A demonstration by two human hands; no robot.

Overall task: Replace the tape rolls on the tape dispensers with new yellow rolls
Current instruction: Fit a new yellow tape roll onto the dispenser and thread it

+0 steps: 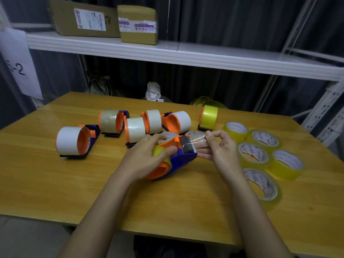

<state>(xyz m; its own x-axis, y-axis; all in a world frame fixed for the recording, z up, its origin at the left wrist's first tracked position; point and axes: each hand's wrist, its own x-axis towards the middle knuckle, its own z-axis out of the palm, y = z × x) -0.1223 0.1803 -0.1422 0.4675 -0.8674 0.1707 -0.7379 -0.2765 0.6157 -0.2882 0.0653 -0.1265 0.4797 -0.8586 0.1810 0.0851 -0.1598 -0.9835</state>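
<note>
My left hand (147, 157) grips an orange-and-blue tape dispenser (183, 159) loaded with a yellow roll (158, 150), held just above the wooden table (55, 183). My right hand (217, 148) pinches the free end of the tape (198, 139), drawn over the dispenser's black roller. Several dispensers with white or clear rolls (72, 140) lie behind. One dispenser with a yellow roll (208, 116) stands at the back right. Several loose yellow rolls (253, 155) lie flat to the right.
Two removed clear rolls (168, 136) lie just behind the held dispenser. A white shelf (167, 53) with two cardboard boxes (137, 25) hangs over the table's far side. A white metal rack upright (327, 108) stands at the right.
</note>
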